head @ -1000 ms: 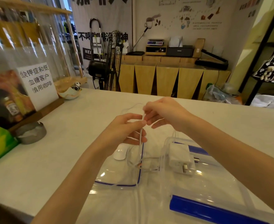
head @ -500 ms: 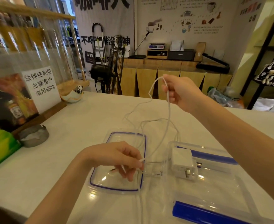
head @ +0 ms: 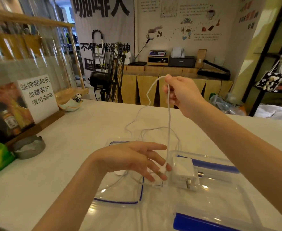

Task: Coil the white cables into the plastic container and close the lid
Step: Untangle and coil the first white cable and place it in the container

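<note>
**Cable stretched out, coiling not yet begun**

My right hand [head: 183,94] is raised at the far side, its grip pinched on the white cable [head: 169,124], which hangs down taut to my left hand [head: 133,160]. The left hand's fingers [head: 155,164] are spread, yet two of them nip the cable's plug end just beside the charger [head: 184,172]. More cable lies in loose loops on the bench [head: 57,164], beyond the container [head: 220,194]. The charger sits inside the container at its left end; the lid [head: 120,194] lies flat to the left, touching it.

I judge this the start of the coiling step: one cable drawn straight, nothing wound yet. The next move calls for winding the slack into loops around the left hand's fingers, keeping the plug end fixed, then lowering the coil beside the charger. The loops on the bench look prone to tangling.
</note>
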The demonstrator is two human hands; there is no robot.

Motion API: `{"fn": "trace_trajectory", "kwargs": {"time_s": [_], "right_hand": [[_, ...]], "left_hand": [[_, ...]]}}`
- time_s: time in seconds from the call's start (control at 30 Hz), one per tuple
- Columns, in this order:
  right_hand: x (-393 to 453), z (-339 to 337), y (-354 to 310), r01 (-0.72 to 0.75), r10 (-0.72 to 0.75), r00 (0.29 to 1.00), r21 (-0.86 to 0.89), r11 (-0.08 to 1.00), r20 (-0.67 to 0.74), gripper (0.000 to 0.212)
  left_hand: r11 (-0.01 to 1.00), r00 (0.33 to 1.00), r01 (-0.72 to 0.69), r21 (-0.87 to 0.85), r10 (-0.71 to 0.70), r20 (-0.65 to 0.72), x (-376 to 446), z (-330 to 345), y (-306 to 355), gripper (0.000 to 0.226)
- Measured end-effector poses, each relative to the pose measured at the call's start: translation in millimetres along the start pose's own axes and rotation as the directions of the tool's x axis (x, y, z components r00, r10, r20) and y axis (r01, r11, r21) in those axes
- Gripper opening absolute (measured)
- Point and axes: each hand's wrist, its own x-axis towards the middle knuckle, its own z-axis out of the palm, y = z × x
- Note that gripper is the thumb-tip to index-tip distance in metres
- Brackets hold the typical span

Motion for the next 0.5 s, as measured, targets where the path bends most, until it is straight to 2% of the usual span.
{"fn": "trace_trajectory", "kwargs": {"time_s": [0.1,0.17,0.3,0.37,0.5], "right_hand": [[-0.8,-1.1,-3.7,0.040,-0.038,0.999,0.052,0.998,-0.034,0.019],[-1.1,-2.7,-9.3,0.054,-0.048,0.997,0.123,0.991,-0.053,0.018],[-1.4,-7.5,-21.3,0.065,-0.050,0.996,0.200,0.978,-0.078,0.021],[-0.1,-12.1,-23.8,0.069,-0.045,0.992,0.216,0.974,-0.115,0.021],[9.8,-32.5,-20.4,0.084,-0.066,0.970,0.066,0.994,-0.235,0.018]], "left_hand": [[0.974,0.987,0.005,-0.225,-0.040,-0.153,10.6,4.9,9.0,0.039],[0.968,0.962,-0.015,-0.251,-0.054,-0.266,19.2,6.9,11.6,0.024],[0.969,0.941,-0.098,-0.228,0.015,-0.338,34.7,7.6,13.1,0.019],[0.925,0.909,-0.205,-0.319,0.060,-0.411,41.8,7.0,15.1,0.026],[0.833,0.875,-0.362,-0.420,0.148,-0.460,32.8,-3.1,26.4,0.022]]}}
